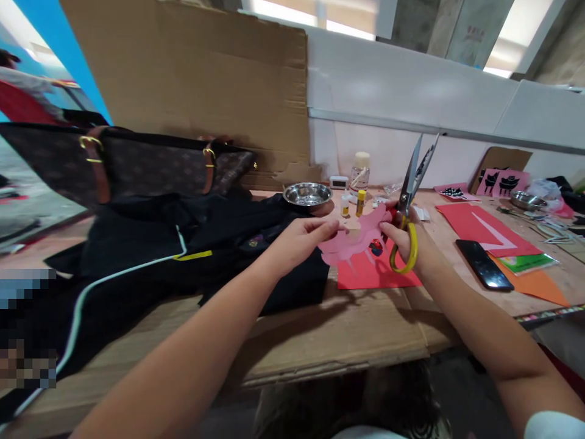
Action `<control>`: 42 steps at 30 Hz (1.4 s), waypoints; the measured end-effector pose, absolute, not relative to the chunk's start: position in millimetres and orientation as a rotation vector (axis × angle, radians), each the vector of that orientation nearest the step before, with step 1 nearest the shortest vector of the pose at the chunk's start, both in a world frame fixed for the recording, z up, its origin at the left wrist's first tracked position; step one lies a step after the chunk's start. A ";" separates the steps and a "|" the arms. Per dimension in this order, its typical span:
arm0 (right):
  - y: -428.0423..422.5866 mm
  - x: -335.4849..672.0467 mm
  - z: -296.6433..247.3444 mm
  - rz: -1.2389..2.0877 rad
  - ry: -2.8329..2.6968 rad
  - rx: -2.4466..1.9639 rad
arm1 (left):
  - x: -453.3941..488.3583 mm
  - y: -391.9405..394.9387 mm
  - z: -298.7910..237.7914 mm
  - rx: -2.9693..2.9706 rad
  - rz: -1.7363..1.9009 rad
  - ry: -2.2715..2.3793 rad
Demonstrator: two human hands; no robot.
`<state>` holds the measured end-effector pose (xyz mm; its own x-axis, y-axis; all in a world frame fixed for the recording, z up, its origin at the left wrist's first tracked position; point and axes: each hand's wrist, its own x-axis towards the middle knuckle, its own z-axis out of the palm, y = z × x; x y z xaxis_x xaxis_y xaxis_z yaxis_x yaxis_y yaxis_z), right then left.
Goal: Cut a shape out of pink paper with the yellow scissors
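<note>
A pink paper cutout [365, 235] with a scalloped edge is held up over the table between my two hands. My left hand [304, 241] pinches its left edge between thumb and fingers. My right hand [406, 235] has yellow-handled scissors [404, 204] hooked on it, the blades apart and pointing up. The thumb and fingers of that hand also meet the cutout's right edge. Beneath the cutout lies a red paper sheet [356, 277], partly covered from view. A small shiny red and dark piece [376, 247] shows just under the cutout.
Behind my hands stand a steel bowl [307, 195], a glue stick [361, 202] and a jar [361, 171]. On the right lie a phone [484, 265] and red paper [516, 235]. Black cloth [183, 219] and a brown bag [155, 164] fill the left, before a cardboard panel [196, 79].
</note>
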<state>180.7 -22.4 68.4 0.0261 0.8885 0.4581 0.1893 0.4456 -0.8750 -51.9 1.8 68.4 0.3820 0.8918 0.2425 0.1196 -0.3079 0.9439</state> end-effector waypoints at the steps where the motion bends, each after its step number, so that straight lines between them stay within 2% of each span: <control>1: -24.1 183.5 67.9 0.670 -1.493 -1.029 | -52.7 2.4 68.8 1.668 1.038 0.898; 9: -41.2 189.2 71.6 0.574 -1.761 -1.077 | -45.6 2.1 60.8 1.766 0.945 0.941; 17: -41.0 187.9 69.7 0.508 -1.733 -1.065 | -40.5 4.8 43.2 2.013 0.874 0.906; 23: -44.1 185.1 68.0 0.566 -1.740 -1.103 | -34.9 4.2 42.7 2.045 0.919 0.870; 32: -22.4 175.8 36.6 0.683 -1.634 -0.893 | -29.6 -2.2 41.4 1.894 0.973 0.977; 42: -29.5 173.9 44.8 0.669 -1.649 -0.923 | -27.4 -6.4 44.3 1.940 0.991 0.984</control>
